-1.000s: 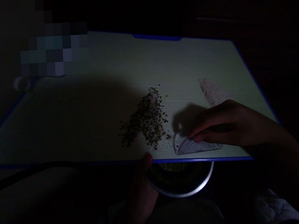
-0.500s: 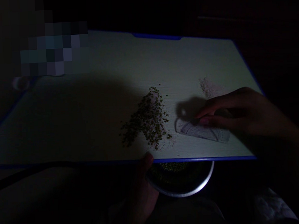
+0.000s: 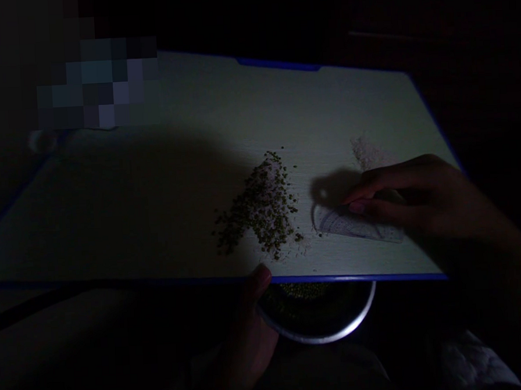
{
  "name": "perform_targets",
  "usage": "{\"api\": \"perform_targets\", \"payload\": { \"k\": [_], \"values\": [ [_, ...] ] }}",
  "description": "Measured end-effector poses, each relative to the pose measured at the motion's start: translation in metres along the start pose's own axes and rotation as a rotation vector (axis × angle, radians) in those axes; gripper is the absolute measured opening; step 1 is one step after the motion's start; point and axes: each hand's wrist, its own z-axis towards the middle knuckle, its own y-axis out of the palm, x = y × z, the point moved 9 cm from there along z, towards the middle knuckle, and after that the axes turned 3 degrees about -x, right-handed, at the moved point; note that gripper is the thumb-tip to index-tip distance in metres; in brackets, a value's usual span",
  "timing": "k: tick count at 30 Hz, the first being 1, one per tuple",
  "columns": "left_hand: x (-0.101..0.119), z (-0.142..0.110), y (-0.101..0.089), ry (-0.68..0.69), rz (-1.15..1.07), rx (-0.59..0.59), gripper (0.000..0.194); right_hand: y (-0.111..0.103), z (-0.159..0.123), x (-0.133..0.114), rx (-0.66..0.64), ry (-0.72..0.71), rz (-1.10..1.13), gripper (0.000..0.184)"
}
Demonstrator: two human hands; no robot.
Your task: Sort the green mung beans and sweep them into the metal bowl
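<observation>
My right hand rests at the right of a pale board with a blue rim. Its thumb and fingers pinch a thin, see-through half-round protractor lying flat on the board. Left of it lies a loose heap of small green seeds mixed with a pale powder. A streak of pinkish powder lies just beyond my fingers. My left hand is at the board's front edge, thumb hooked over the rim. Below that edge sits a metal bowl holding green seeds, partly hidden by the board.
A dark cable runs along below the board's front left. Pale crumpled cloth lies at the lower right. A pixelated blurred patch covers the upper left. My head's shadow darkens the left of the board.
The protractor has swung round and shifted away from the front edge, its straight side no longer along that edge. My right hand has moved farther up and right. The seed heap looks unchanged.
</observation>
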Motion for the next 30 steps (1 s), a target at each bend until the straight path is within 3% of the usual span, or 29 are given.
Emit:
{"api": "perform_targets", "payload": {
  "k": [7, 14, 21, 30],
  "values": [
    [-0.001, 0.001, -0.001, -0.010, 0.011, 0.005, 0.043, 0.005, -0.001, -0.003, -0.037, -0.052, 0.019, 0.020],
    [0.001, -0.001, 0.006, 0.011, 0.009, -0.083, 0.040, 0.008, -0.001, -0.012, -0.090, -0.143, 0.040, 0.015],
    [0.003, -0.001, 0.010, -0.002, 0.032, -0.052, 0.056, -0.001, -0.001, -0.007, 0.012, -0.083, -0.031, 0.021],
    [-0.002, -0.002, 0.007, -0.028, 0.017, -0.075, 0.042, 0.015, 0.001, -0.015, -0.129, -0.158, 0.039, 0.013]
  ]
}}
